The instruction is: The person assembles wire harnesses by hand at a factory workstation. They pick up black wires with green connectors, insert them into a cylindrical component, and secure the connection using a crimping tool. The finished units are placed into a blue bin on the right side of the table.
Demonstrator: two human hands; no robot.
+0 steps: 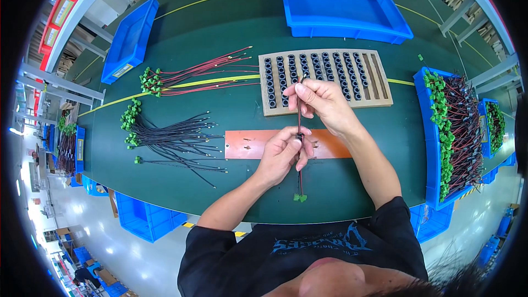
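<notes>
My left hand (279,157) is pinched around a small black ring-shaped core (300,138), with a red and black wire pair (300,118) running up through it. Higher up, the fingers of my right hand (324,102) are closed on the upper ends of these wires. Green connectors (300,198) hang at the lower end of the pair, close to the table's front edge. Both hands are over an orange plate (236,146), which they partly cover. Behind my right hand lies a tan slotted board (388,99) with rows of black cores (324,66).
Red wires (214,66) and black wires (176,132) with green connectors lie at the left. A blue bin (433,170) of wired connectors stands at the right. Two more blue trays, one far left (130,38) and one at the back (341,8), rest on the green table (220,16).
</notes>
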